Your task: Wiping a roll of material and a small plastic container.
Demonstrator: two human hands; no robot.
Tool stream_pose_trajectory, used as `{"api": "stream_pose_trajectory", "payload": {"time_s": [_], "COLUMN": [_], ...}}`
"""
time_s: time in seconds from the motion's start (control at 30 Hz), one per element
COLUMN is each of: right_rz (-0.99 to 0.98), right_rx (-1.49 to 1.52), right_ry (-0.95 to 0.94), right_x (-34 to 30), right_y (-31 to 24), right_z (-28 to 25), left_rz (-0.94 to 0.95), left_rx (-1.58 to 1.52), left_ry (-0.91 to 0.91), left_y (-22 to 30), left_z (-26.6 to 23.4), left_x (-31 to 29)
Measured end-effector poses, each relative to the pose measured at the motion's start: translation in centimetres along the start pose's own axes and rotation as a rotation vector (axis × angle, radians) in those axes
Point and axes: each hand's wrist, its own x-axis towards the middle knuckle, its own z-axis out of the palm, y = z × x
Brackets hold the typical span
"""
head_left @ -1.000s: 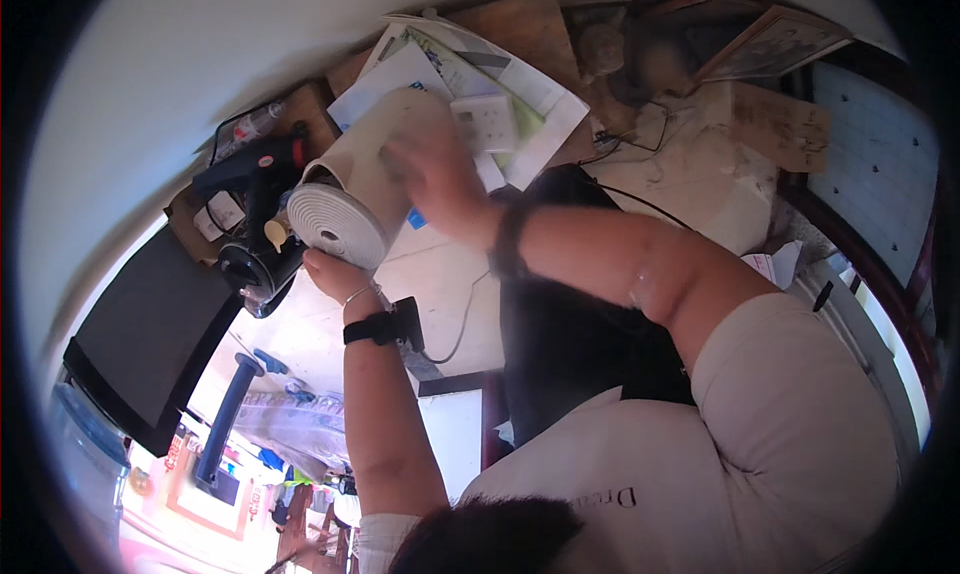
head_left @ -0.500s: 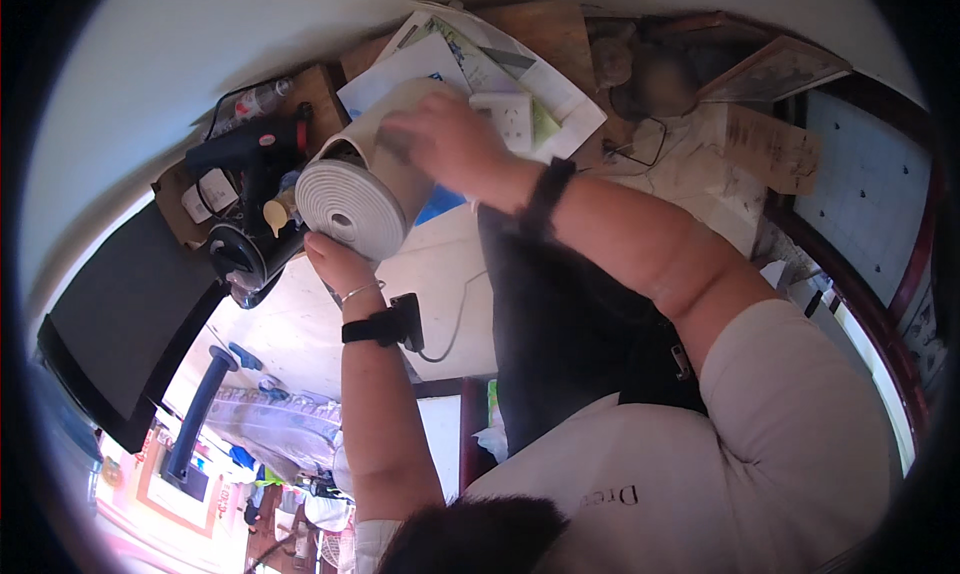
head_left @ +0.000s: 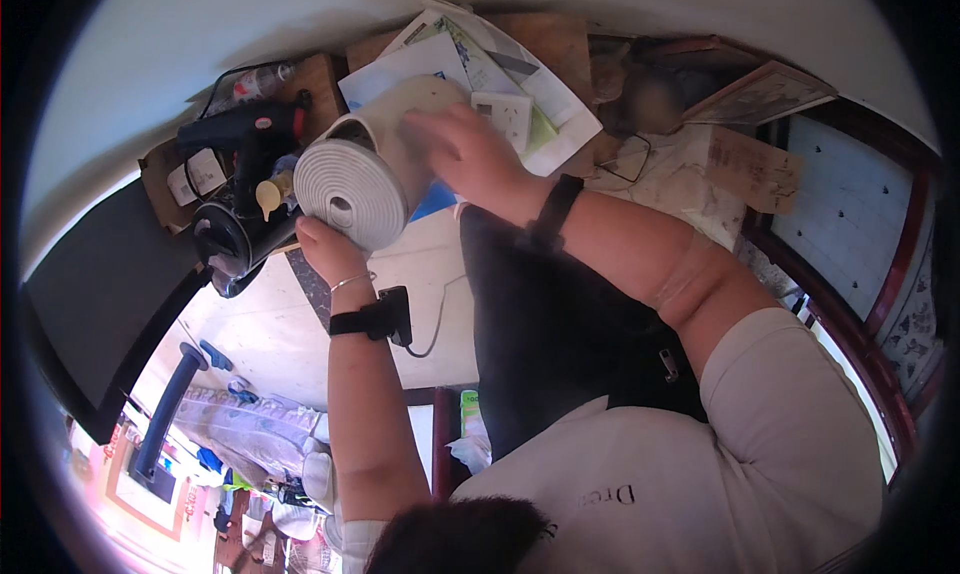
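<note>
A cream cylinder [head_left: 352,196] lies tilted over the desk, its round end covered in concentric rings around a small central hole. Behind that end, a dark gap shows at the edge of the smooth body. My left hand [head_left: 332,256] grips the ringed end from below, thumb up against its lower left edge; the other fingers are hidden. On the far right side of the body rests my right hand [head_left: 478,162], its fingers smeared by motion. Whether something small and dark is under those fingertips I cannot make out.
Papers [head_left: 545,69] and a white socket block [head_left: 508,114] lie behind the cylinder. To its left are a black hair dryer [head_left: 235,134], a clear bottle [head_left: 262,82], a black cylindrical container [head_left: 225,242] and a monitor [head_left: 105,284]. A cardboard piece [head_left: 755,169] is at the right.
The whole view has shifted slightly. My right hand's fingers have moved a little along the cylinder's body, while my left hand keeps its hold on the ringed end.
</note>
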Motion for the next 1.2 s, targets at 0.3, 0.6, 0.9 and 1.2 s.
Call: {"api": "stream_pose_trajectory", "payload": {"time_s": [0.3, 0.6, 0.9, 1.2], "right_rz": [0.213, 1.113, 1.181, 0.775], "right_rx": [-0.442, 0.836, 0.924, 0.445], "right_ry": [-0.389, 0.056, -0.039, -0.112], "right_x": [-0.1, -1.6, -2.8, -2.4], "right_y": [9.9, 13.8, 15.2, 5.2], "right_z": [-5.7, -5.6, -2.9, -8.4], "left_rz": [0.197, 0.201, 0.176, 0.214], "left_rx": [0.167, 0.377, 0.429, 0.421], "left_ry": [0.021, 0.029, 0.062, 0.091], "left_y": [1.2, 4.7, 4.5, 5.0], "left_z": [1.4, 4.0, 4.1, 4.0], "left_x": [-0.6, -2.2, -2.2, -2.8]}}
